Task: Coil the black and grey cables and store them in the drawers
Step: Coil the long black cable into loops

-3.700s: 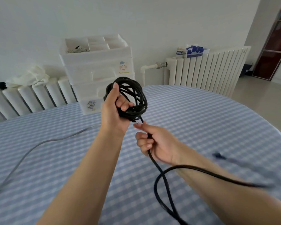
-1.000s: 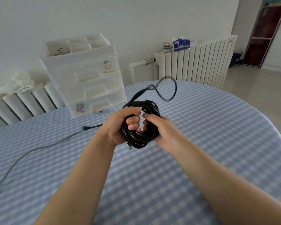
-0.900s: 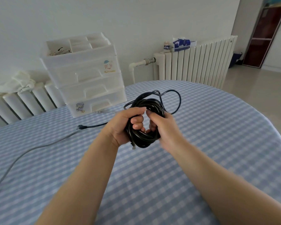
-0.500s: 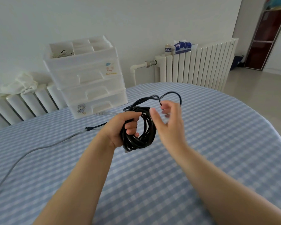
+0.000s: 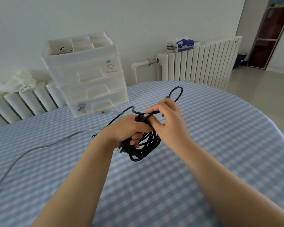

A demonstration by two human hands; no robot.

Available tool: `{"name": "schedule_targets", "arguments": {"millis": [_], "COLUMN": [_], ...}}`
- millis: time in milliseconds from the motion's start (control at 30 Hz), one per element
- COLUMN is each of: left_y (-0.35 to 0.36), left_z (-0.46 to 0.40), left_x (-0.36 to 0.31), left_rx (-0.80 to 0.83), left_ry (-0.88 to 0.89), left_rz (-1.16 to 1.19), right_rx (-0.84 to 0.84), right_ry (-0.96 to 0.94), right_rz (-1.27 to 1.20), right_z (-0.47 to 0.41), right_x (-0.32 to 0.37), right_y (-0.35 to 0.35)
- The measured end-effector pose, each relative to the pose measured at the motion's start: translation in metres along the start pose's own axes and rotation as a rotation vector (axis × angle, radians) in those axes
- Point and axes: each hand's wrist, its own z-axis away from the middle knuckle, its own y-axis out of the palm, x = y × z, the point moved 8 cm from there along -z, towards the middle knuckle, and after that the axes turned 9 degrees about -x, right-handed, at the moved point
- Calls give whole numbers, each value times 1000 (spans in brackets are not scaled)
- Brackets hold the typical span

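My left hand grips the coiled black cable above the middle of the table, fingers curled through the loops. My right hand pinches the cable's loose end beside the coil's top; a small loop of that end arcs up beyond my fingers. The grey cable lies uncoiled on the tablecloth, trailing from the left edge toward the white drawer unit at the far side of the table. All the unit's drawers look closed.
The table has a blue checked cloth. White radiators stand behind it, one with a tissue box on top, another with a white cloth. The drawer unit's top tray holds small items. A dark cabinet stands far right.
My right hand has taken the black cable's loose end and pulled it across the top of the coil. The coil has dropped lower in my left hand.
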Motion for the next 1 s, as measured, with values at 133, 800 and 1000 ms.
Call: {"name": "schedule_targets", "arguments": {"millis": [133,800,1000], "left_y": [4,-48,-69], "left_z": [3,4,-7], "left_x": [-5,-18,-7], "left_rx": [64,283,-75], "left_ry": [29,185,200], "left_rz": [-25,1065,1482], "right_rx": [-115,312,349], "right_ry": [-9,188,-29], "right_rz": [131,456,544], "right_z": [-8,-6,-5], "right_x": [-6,-60,-30], "right_y": [-15,-3,3]}}
